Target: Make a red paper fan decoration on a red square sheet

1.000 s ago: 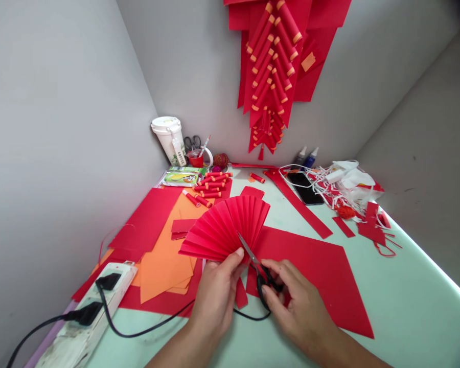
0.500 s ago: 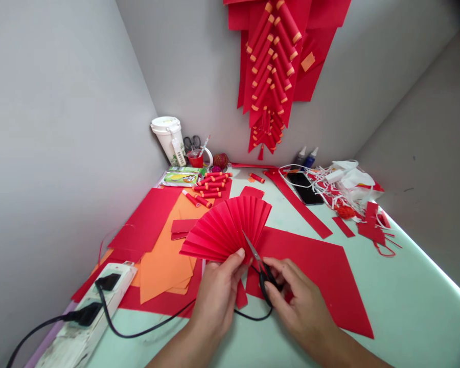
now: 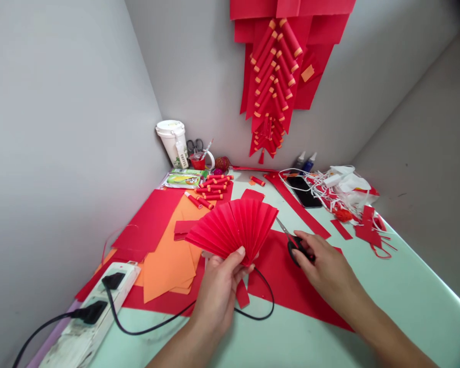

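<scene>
Pleated fan: red paper [image 3: 230,225], up in front of me above the table [image 3: 414,291], folds splayed wide at the top and bunched at the bottom. Guessing that's why I've got it by the narrow end, since it'd be hard to keep the pleats gathered otherwise.
Left hand [image 3: 218,286]: pinching that gathered base, thumb on the near face, fingers tucked behind.
Right hand [image 3: 324,260]: curled round the black handles of the scissors [image 3: 290,246], off to the fan's right. Blades look together; tip's right by the fan's edge, can't tell if it touches. Probably held out there so the blades stay clear of the folds.
Big red sheet [image 3: 279,286]: flat on the table, partly under the scissors.
Little red rolls [image 3: 212,191]: heaped past the fan, probably to keep them out of my way.
What's changed: half a second ago the blades lay across the lower pleats; now they're away to the right. Left pinch looks the same.
</scene>
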A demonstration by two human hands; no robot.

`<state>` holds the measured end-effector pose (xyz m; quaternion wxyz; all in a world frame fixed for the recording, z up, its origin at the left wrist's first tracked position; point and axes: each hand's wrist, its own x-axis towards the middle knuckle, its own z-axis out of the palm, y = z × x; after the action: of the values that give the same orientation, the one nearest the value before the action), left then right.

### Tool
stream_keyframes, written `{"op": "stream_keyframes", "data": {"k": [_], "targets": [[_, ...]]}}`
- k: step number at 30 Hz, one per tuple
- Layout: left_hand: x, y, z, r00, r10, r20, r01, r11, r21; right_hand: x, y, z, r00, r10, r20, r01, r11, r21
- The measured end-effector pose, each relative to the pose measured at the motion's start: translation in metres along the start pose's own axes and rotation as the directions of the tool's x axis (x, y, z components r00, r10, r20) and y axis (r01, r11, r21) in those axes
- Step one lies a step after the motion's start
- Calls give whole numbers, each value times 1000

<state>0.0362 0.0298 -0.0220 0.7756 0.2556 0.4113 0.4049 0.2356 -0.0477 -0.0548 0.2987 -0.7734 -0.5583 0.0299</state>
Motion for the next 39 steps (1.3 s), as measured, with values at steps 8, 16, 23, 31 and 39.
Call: {"op": "stream_keyframes", "data": {"k": [8, 16, 23, 31, 39], "targets": [[-7, 4, 2, 996, 59, 66, -65, 994, 89, 46, 28, 8, 987, -78, 139, 114, 955, -275], [-3, 3, 1, 992, 124, 30, -127, 982, 141, 49, -6, -5, 989, -140, 43, 146, 970, -195], [-1, 0, -2, 983, 181, -4, -173, 946, 274, 35, -83, -14, 939, -336, -77, 344, 894, 288], [-7, 5, 2, 967, 254, 4, -214, 809, 548, 36, -91, 9, 917, -389, -86, 399, 902, 165], [-6, 4, 2, 963, 257, 81, -257, 783, 566, 36, -91, 12, 929, -349, -126, 362, 926, 104]]}}
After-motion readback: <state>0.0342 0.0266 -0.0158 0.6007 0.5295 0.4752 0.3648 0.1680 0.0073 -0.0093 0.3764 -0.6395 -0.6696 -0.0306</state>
